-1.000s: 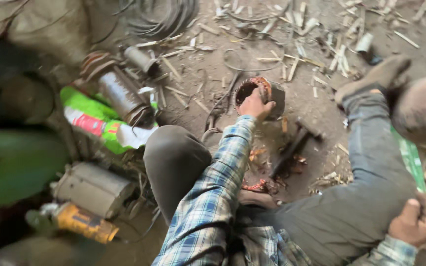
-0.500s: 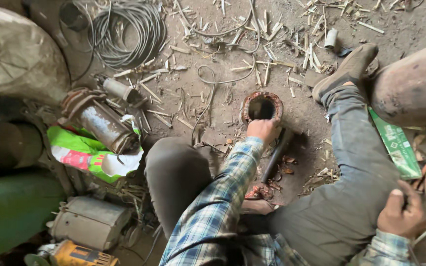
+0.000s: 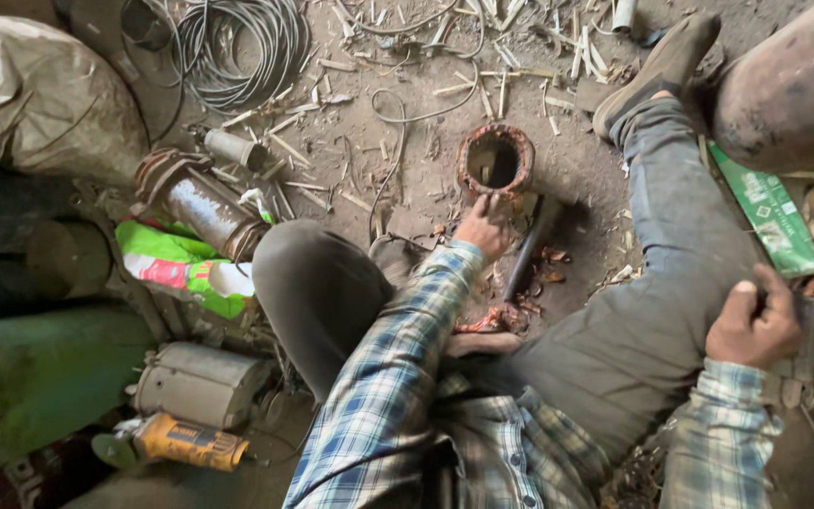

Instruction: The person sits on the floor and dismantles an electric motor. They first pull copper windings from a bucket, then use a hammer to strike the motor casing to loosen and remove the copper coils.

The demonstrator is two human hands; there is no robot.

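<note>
The left hand (image 3: 484,226) reaches forward with fingers curled, fingertips at the near rim of the rusty ring (image 3: 495,160), which stands open end up on the dirt floor (image 3: 407,160) between the person's legs. Whether it grips the rim or only touches it cannot be told. A dark bar (image 3: 531,247) lies just right of that hand, with copper scraps (image 3: 511,316) near its lower end. The right hand (image 3: 754,325) is clenched on a flat metal tool (image 3: 798,363) beside the right knee. Ahead of the ring the floor is littered with sticks and wire (image 3: 237,47); a big rusty cylinder (image 3: 789,80) crowds the right edge, and motor parts (image 3: 198,203) crowd the left.
</note>
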